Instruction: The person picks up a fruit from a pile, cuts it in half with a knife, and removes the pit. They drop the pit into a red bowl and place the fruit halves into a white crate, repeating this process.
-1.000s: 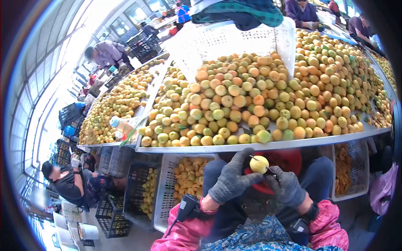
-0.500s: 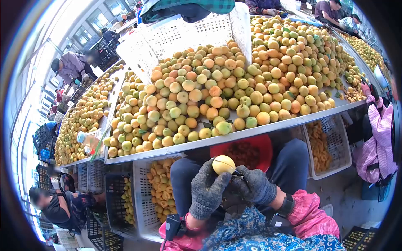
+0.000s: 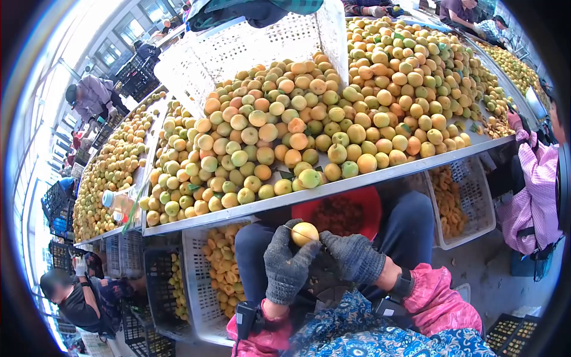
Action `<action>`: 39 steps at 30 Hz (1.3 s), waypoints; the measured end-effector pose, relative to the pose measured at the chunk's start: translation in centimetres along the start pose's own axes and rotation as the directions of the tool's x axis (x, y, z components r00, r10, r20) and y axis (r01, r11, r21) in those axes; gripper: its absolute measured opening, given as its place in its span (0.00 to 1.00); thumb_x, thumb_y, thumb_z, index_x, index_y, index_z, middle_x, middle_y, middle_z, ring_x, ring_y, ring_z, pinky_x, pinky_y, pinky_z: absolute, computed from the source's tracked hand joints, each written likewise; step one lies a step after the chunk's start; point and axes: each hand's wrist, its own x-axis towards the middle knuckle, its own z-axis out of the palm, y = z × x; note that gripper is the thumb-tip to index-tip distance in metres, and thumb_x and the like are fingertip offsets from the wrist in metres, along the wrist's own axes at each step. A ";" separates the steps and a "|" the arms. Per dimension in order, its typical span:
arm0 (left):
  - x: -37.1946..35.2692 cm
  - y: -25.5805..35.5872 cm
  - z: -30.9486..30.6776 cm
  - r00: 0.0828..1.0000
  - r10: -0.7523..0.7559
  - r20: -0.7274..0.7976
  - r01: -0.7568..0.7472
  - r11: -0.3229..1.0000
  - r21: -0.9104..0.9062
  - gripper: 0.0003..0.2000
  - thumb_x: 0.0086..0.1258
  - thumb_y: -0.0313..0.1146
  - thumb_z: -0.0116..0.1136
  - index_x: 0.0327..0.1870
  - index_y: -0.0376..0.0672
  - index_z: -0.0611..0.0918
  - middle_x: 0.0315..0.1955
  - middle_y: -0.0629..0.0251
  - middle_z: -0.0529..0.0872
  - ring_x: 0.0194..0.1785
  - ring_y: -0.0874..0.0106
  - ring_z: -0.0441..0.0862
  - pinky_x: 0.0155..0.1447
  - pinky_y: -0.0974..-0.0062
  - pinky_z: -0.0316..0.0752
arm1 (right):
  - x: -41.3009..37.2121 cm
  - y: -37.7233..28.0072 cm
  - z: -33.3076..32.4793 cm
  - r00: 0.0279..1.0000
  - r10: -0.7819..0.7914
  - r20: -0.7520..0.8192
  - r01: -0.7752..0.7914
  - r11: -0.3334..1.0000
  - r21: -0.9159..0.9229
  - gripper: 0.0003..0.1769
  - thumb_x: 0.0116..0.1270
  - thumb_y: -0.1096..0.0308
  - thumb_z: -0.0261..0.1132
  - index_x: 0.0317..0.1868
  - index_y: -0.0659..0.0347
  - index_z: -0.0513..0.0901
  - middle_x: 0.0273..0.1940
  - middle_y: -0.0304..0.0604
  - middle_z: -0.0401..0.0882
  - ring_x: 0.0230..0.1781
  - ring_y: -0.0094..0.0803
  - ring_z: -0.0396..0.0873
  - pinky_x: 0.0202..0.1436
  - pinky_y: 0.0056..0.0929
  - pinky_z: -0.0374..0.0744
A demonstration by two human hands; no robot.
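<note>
My left hand (image 3: 286, 265), in a dark grey knitted glove, is closed around a yellow apricot (image 3: 304, 234) above my lap. A thin dark line crosses the fruit's face. My right hand (image 3: 355, 257), gloved the same way, has its fingers closed close to the fruit's right side; what they hold is too hidden to make out. Beyond both hands a red basin (image 3: 372, 215) with orange-brown pieces in it sits between my knees, partly under the table edge.
A metal-edged table (image 3: 250, 209) bears a big heap of apricots (image 3: 285, 113) and a tipped white crate (image 3: 262, 44). Below it are a white crate of halved fruit (image 3: 196, 285), a black crate (image 3: 163, 297) and another white crate (image 3: 488, 208). Co-workers sit left and right.
The fruit and both hands appear slightly further left. The fruit has turned, and my right hand's fingers have shifted beside it. The whole view has shifted a little.
</note>
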 end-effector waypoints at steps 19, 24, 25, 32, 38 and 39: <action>-0.9 -1.0 -0.6 0.958 -0.047 0.283 0.114 0.968 -0.225 0.24 0.63 0.32 0.66 0.59 0.33 0.75 0.51 0.61 0.82 0.51 0.71 0.81 0.54 0.74 0.78 | -0.1 0.2 -1.5 0.996 0.089 -0.025 -0.047 0.727 0.685 0.25 0.67 0.62 0.68 0.61 0.60 0.76 0.48 0.46 0.84 0.50 0.27 0.82 0.55 0.29 0.78; -2.4 -2.3 0.7 0.972 -0.138 0.190 0.200 0.910 -0.363 0.19 0.78 0.42 0.45 0.54 0.33 0.79 0.45 0.55 0.85 0.48 0.67 0.83 0.53 0.70 0.77 | -0.5 -0.3 -1.1 0.976 -0.086 -0.198 0.155 0.919 0.363 0.26 0.63 0.60 0.70 0.60 0.56 0.77 0.43 0.51 0.84 0.39 0.40 0.86 0.41 0.31 0.82; -2.5 -3.1 0.9 0.984 -0.118 0.136 0.153 0.946 -0.285 0.18 0.78 0.40 0.44 0.52 0.33 0.79 0.42 0.53 0.85 0.46 0.64 0.84 0.51 0.69 0.78 | -0.4 -0.6 -1.4 0.980 -0.131 -0.148 0.163 0.961 0.226 0.29 0.60 0.60 0.72 0.61 0.56 0.76 0.42 0.53 0.84 0.37 0.45 0.86 0.39 0.33 0.81; -0.3 -5.1 1.1 0.945 0.175 0.276 -0.230 0.956 0.183 0.13 0.75 0.32 0.42 0.49 0.34 0.77 0.38 0.44 0.82 0.42 0.48 0.82 0.45 0.58 0.76 | 0.4 1.0 0.3 0.983 -0.112 -0.144 0.146 0.955 0.257 0.30 0.62 0.56 0.69 0.62 0.59 0.75 0.37 0.55 0.84 0.33 0.46 0.86 0.35 0.34 0.81; 0.8 -8.7 3.4 0.920 0.346 0.185 -0.389 0.864 0.319 0.22 0.68 0.27 0.49 0.63 0.31 0.69 0.36 0.45 0.82 0.39 0.50 0.82 0.43 0.57 0.76 | 1.2 -0.1 1.7 0.953 0.212 -0.216 -0.090 0.880 0.466 0.26 0.65 0.59 0.70 0.56 0.68 0.78 0.37 0.46 0.85 0.40 0.24 0.81 0.45 0.27 0.79; 0.6 -9.4 3.9 0.914 0.389 0.112 -0.404 0.853 0.331 0.25 0.66 0.25 0.50 0.65 0.31 0.67 0.35 0.46 0.82 0.38 0.50 0.82 0.43 0.56 0.76 | 1.4 -0.1 1.9 0.954 0.210 -0.214 -0.089 0.881 0.465 0.26 0.65 0.59 0.70 0.56 0.68 0.78 0.37 0.46 0.85 0.40 0.24 0.81 0.45 0.27 0.79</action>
